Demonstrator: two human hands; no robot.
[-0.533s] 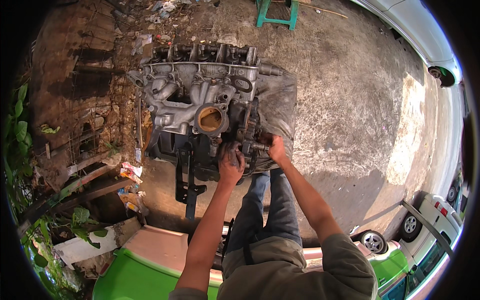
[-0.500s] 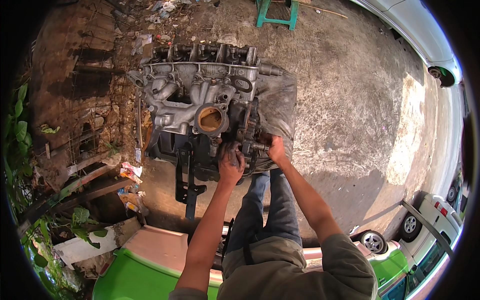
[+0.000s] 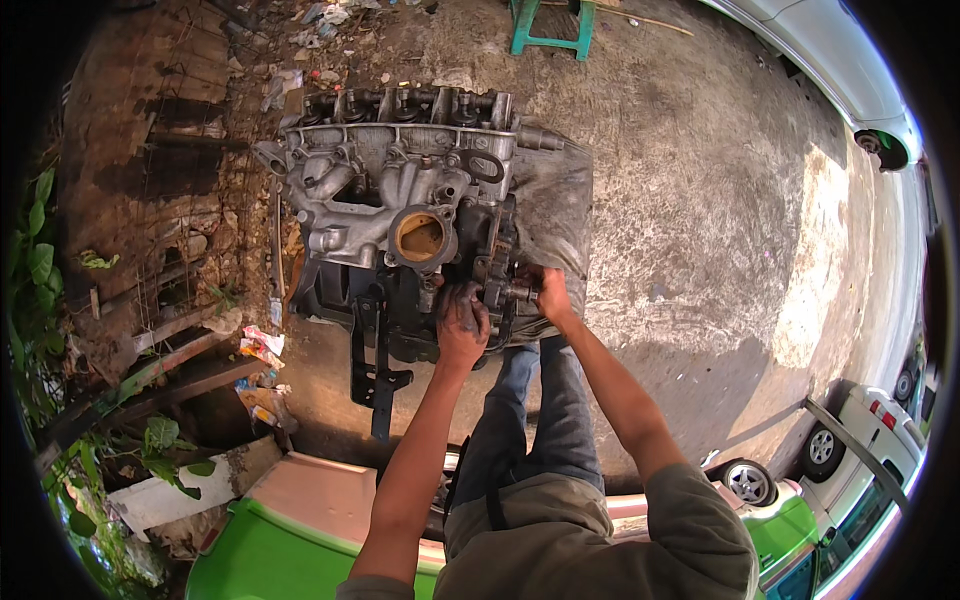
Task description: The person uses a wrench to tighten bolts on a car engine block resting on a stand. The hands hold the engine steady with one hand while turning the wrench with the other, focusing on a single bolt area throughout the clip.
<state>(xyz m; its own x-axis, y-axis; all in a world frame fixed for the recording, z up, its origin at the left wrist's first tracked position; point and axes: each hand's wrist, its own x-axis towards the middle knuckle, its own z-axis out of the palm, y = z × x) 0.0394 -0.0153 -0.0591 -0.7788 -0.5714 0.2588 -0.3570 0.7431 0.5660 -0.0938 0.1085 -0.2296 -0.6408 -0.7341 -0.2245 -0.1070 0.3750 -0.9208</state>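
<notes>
A greasy engine (image 3: 345,220) with a silver intake manifold and a round opening (image 3: 420,235) fills the upper middle. My left hand (image 3: 462,320), its fingers blackened, curls against the dark lower engine parts below that opening; what its fingertips grip is hidden. Just to its right my right hand (image 3: 550,292) is closed at the end of a short metal cylindrical fitting (image 3: 520,292) on the engine's side. A grey cloth or sheet (image 3: 550,200) lies along that side. A black metal bracket (image 3: 375,365) hangs below the engine on the left.
A green stool (image 3: 550,45) stands at the top. White cars (image 3: 845,80) (image 3: 865,430) are at the right, a green and pink car body (image 3: 300,530) behind me. Plants (image 3: 40,260), boards (image 3: 170,365) and litter (image 3: 260,345) lie at the left. Concrete floor (image 3: 700,250) spreads rightward.
</notes>
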